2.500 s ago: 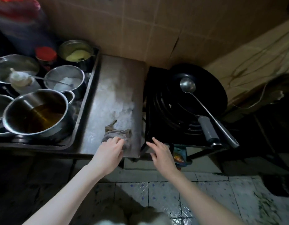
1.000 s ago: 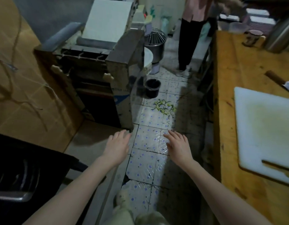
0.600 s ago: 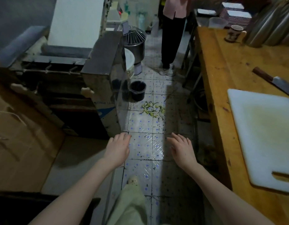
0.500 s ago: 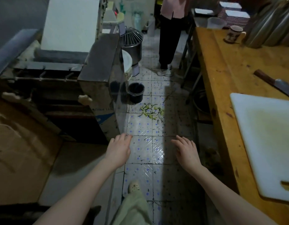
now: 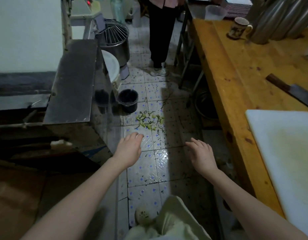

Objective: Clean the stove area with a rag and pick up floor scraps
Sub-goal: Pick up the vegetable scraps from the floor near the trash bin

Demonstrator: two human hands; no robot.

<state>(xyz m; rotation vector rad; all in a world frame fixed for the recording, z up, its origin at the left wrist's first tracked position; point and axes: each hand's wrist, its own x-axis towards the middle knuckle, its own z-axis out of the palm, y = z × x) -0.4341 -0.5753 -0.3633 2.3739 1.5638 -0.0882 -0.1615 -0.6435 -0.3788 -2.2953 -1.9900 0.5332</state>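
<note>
A heap of green and yellow vegetable scraps [image 5: 149,122] lies on the tiled floor [image 5: 155,163], just in front of a small black bucket [image 5: 128,100]. My left hand [image 5: 129,149] is held out above the floor, short of the scraps, fingers relaxed and holding nothing. My right hand [image 5: 201,154] hovers to the right of it, fingers spread, also holding nothing. Smaller dark bits are scattered over the tiles. The stove and the rag are out of view.
A steel machine [image 5: 73,87] lines the left side, a wooden table [image 5: 236,80] with a white cutting board [image 5: 286,153], cleaver [image 5: 291,90] and mug [image 5: 238,28] the right. A person [image 5: 160,32] stands ahead in the narrow aisle beside a mixer bowl [image 5: 115,42].
I have turned from the stove, where my left hand lay on the rag, to face the aisle. The scraps have drawn nearer and both hands stay held out with nothing in them.
</note>
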